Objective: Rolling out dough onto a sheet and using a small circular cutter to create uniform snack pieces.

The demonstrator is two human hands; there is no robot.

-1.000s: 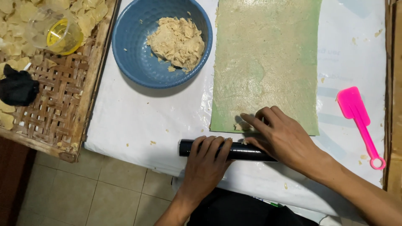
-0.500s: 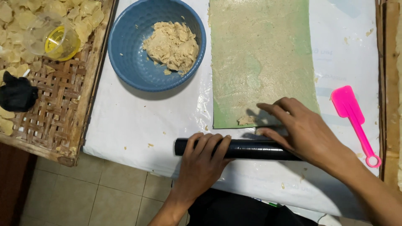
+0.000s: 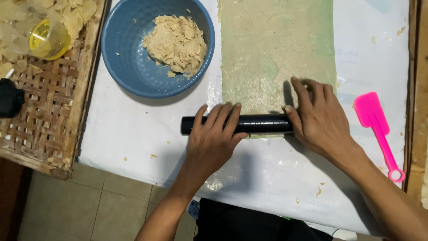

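- Two hands lie flat, fingers spread, on a black roller (image 3: 256, 124): left hand (image 3: 213, 138), right hand (image 3: 322, 119).
- Roller hides the near edge of the dough sheet (image 3: 276, 49).
- Sheet's far end is cut off.

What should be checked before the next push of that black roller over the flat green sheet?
1. Both hands on the black roller: ok; left hand lies over its middle, right hand at its right end.
2. Roller lying square across the green sheet: ok, at the near edge.
3. Sheet lying flat ahead: ok, no folds seen.
4. Path clear of the blue bowl: ok, it sits off to the left.
5. Pink spatula out of the way: ok, right of the sheet.
6. Sheet sticking to the roller: cannot tell.
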